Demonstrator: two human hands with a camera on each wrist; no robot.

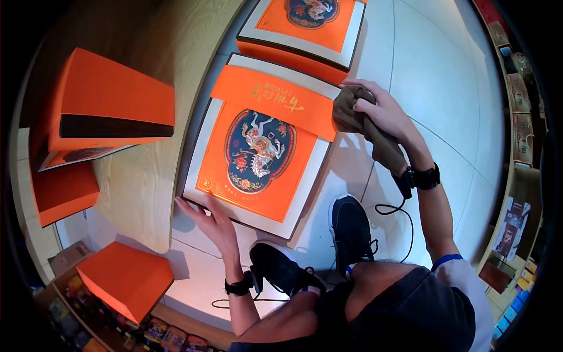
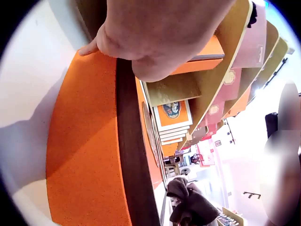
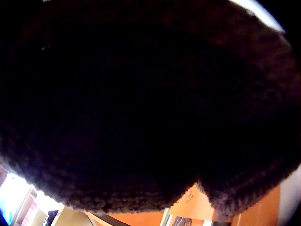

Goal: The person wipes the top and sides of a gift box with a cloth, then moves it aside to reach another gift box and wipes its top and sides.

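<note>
An orange and white gift box [image 1: 258, 146] with a horse emblem and an orange band lies flat on the floor. My right hand [image 1: 384, 114] grips a brown cloth [image 1: 352, 111] at the box's right edge, near the band's end. Dark cloth [image 3: 141, 117] fills most of the right wrist view and hides that hand. At the box's near left corner, my left hand [image 1: 217, 226] rests with its fingers spread. The left wrist view has this hand [image 2: 155, 37] along the top, a finger touching the orange side [image 2: 84, 141], with the bunched cloth [image 2: 193, 205] at lower right.
Another similar box [image 1: 299, 53] lies beyond. A wooden table [image 1: 138, 193] is on the left, with an orange box [image 1: 117, 100] on it and an orange block [image 1: 126, 278] below. Shoes [image 1: 350, 229] stand near the box. Shelves [image 1: 519, 176] of goods line the right; a cable hangs at each wrist.
</note>
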